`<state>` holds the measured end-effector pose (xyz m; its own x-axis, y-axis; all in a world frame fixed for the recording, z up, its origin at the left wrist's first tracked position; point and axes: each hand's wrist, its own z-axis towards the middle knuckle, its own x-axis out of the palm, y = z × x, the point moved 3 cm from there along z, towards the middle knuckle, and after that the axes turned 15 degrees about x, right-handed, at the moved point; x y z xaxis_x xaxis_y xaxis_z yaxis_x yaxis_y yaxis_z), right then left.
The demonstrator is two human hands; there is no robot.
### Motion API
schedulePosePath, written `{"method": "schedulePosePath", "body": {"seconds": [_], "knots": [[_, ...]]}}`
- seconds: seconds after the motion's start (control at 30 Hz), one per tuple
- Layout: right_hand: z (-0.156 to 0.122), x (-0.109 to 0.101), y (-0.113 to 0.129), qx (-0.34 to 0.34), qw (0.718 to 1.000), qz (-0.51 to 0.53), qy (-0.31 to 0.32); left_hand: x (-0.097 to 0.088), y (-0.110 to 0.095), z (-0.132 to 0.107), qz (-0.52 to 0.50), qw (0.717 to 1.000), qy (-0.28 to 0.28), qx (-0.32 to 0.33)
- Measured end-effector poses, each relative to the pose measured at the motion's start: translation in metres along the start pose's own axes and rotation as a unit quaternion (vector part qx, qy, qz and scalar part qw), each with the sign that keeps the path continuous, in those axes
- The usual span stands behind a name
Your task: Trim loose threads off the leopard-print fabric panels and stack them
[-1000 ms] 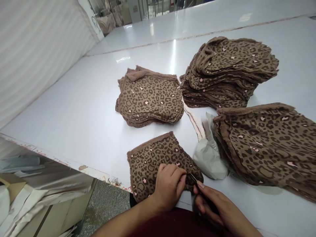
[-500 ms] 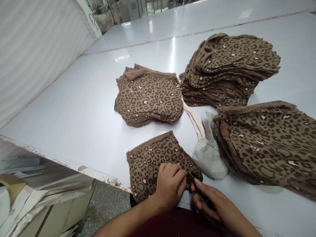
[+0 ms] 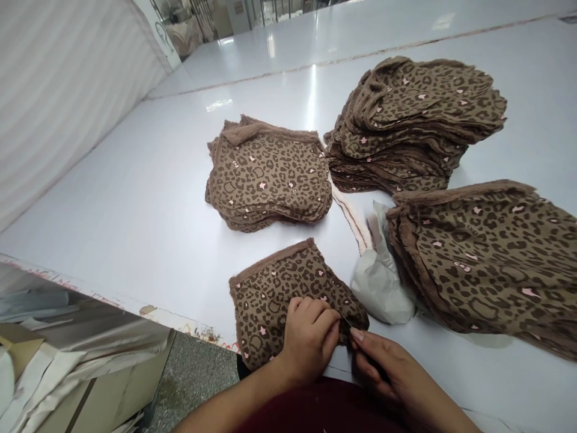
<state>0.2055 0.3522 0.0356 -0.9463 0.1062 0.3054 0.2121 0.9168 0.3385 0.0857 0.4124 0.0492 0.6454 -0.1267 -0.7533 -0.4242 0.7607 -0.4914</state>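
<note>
A leopard-print fabric piece (image 3: 270, 294) with a brown fleecy border lies at the table's front edge. My left hand (image 3: 311, 337) is closed on its lower right part, fingers curled and pinching the cloth. Just to the right, my right hand (image 3: 383, 364) grips a slim dark tool with a thin metal tip (image 3: 347, 322), which points at the cloth beside my left fingertips. Most of the tool is hidden in the palm, so its exact kind does not show.
Beyond my hands sits a low stack of matching pieces (image 3: 270, 174). A taller stack (image 3: 419, 120) stands at the back right, and another pile (image 3: 491, 258) lies at the right. Crumpled pale paper (image 3: 381, 288) is beside that pile. Boxes and cloth (image 3: 54, 373) are below the table's left edge.
The right hand has turned slightly, and the tool's dark handle, visible before, is now mostly covered by the fingers. My left hand stays on the cloth. The view has shifted slightly.
</note>
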Motion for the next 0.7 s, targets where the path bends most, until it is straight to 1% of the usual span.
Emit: {"method": "schedulePosePath", "body": {"seconds": [0.27,0.4,0.5,0.6,0.7], "knots": [[0.000,0.000,0.000,-0.009,0.999,0.030,0.015,0.000,0.003,-0.002,-0.032,0.999,-0.018,-0.028],[-0.004,0.002,0.003,0.012,0.998,0.057,0.018,0.000,0.003,-0.002,-0.035,0.999,-0.018,-0.035],[-0.010,0.003,0.005,0.022,0.997,0.076,0.023,-0.001,0.004,-0.001,-0.046,0.997,-0.019,-0.052],[-0.014,0.002,0.006,0.013,0.996,0.078,0.028,-0.001,0.005,0.000,-0.070,0.995,-0.021,-0.070],[-0.011,0.002,0.003,0.007,0.997,0.073,0.031,-0.001,0.005,-0.001,-0.078,0.994,-0.016,-0.073]]}}
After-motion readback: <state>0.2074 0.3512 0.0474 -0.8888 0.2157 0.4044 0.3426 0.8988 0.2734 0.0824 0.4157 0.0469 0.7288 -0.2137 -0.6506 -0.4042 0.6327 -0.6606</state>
